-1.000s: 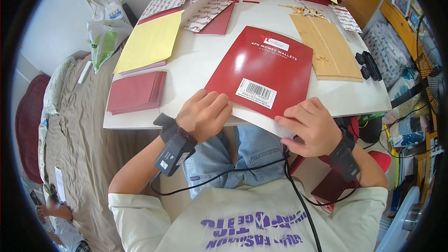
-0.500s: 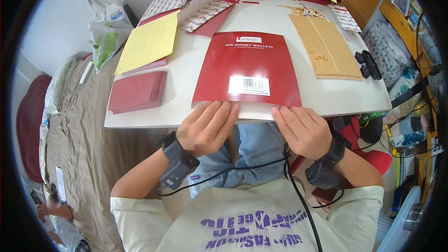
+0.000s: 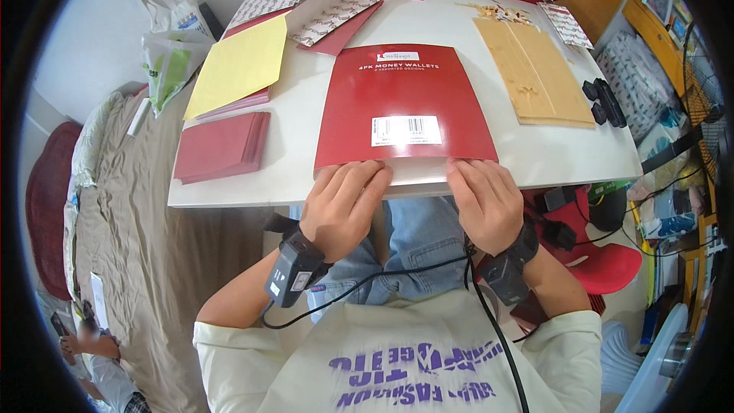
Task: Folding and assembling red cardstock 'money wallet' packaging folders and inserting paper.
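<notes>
A red cardboard sheet [image 3: 405,103] with a white barcode label lies on the white table in front of me, its near edge facing me. My left hand [image 3: 344,203] grips the left part of that edge, fingers pressed together. Towards the right end of the same edge, my right hand [image 3: 486,200] holds the cardboard with closed fingers. A pale strip shows along the edge between the hands. Fingertips of both hands are partly hidden at the edge.
On the left are a stack of dark red cards [image 3: 220,147] and a yellow sheet [image 3: 237,65]. A tan cardboard panel [image 3: 531,76] lies right, beside a black device [image 3: 608,103]. Patterned envelopes [image 3: 332,21] lie farther back. A cable [image 3: 397,274] crosses my lap. Another person's hands [image 3: 70,346] show lower left.
The white flap along the cardboard's near edge shows less now, apparently turned under. Both hands have shifted, and the right hand's fingers now sit at the red edge.
</notes>
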